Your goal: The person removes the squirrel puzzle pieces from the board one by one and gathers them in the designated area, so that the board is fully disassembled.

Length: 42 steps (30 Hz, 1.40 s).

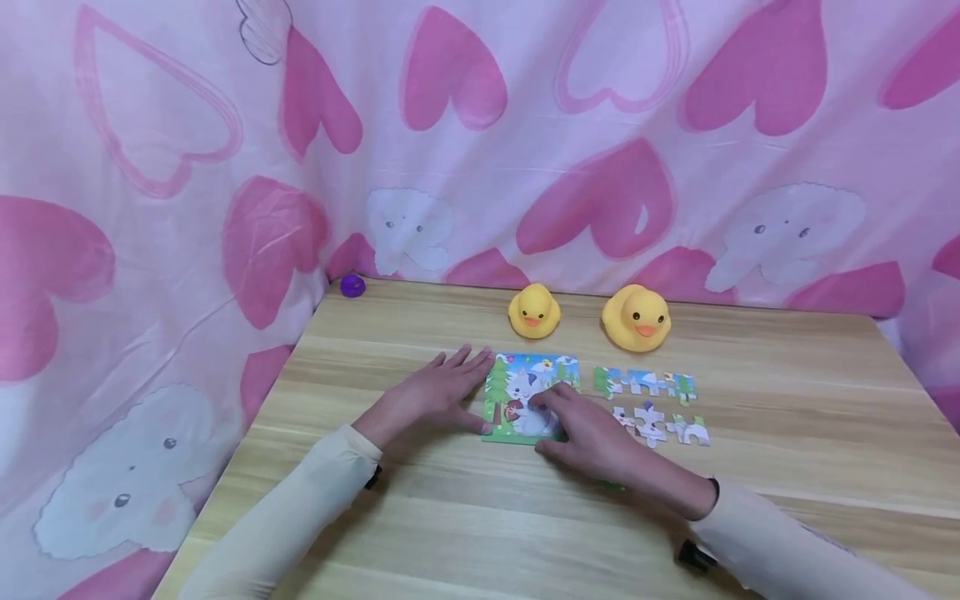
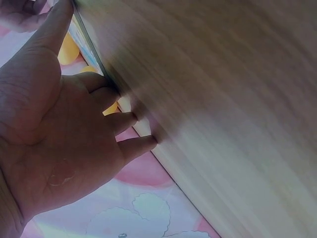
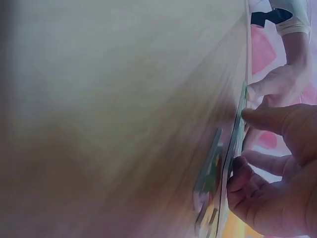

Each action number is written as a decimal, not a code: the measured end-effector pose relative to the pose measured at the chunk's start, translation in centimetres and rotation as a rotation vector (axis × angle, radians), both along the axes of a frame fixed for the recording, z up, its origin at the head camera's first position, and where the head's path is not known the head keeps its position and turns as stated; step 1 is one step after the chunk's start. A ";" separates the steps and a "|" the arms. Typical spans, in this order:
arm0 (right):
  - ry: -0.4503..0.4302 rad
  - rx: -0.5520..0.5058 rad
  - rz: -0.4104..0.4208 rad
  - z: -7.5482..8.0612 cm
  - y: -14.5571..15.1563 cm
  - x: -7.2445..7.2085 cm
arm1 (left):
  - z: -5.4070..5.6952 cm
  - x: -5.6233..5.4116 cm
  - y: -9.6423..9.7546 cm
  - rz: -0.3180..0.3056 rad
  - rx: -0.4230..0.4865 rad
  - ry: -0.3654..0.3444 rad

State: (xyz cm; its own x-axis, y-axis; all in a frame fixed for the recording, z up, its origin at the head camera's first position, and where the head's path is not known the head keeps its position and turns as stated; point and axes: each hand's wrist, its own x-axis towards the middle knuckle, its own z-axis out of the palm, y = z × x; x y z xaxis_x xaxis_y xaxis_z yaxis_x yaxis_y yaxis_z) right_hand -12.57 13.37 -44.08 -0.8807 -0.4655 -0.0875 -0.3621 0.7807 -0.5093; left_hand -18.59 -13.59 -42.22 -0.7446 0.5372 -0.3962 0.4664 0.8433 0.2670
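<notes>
A picture board (image 1: 525, 371) with a grey cartoon animal and green trees lies flat on the table. My left hand (image 1: 442, 392) rests at its left side with fingers spread, the thumb along the lower left corner. In the left wrist view, the fingertips of the left hand (image 2: 74, 129) touch the tabletop. My right hand (image 1: 588, 429) lies over the board's lower right part. In the right wrist view, the right hand (image 3: 277, 183) has its thumb and fingers on the board, set apart, some fingers bent. Nothing shows between them.
Right of the board lie an upper row of jigsaw pieces (image 1: 645, 383) and a lower row of pieces (image 1: 651, 423). A green piece (image 1: 611, 484) is partly hidden under the right forearm. A small duck (image 1: 534, 312), a larger duck (image 1: 636, 318) and a purple object (image 1: 352, 286) stand behind.
</notes>
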 end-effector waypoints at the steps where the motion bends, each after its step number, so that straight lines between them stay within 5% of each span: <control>1: 0.003 0.009 -0.006 0.0 -0.1 0.0 | 0.0 0.0 0.0 -0.003 -0.002 0.002; 21: -0.083 -0.081 -0.015 0.1 -0.2 -0.5 | 0.1 -0.2 0.2 0.003 -0.014 -0.003; 42: -0.096 -0.045 -0.006 0.4 -0.4 -1.7 | 0.0 0.0 0.2 0.000 -0.015 0.006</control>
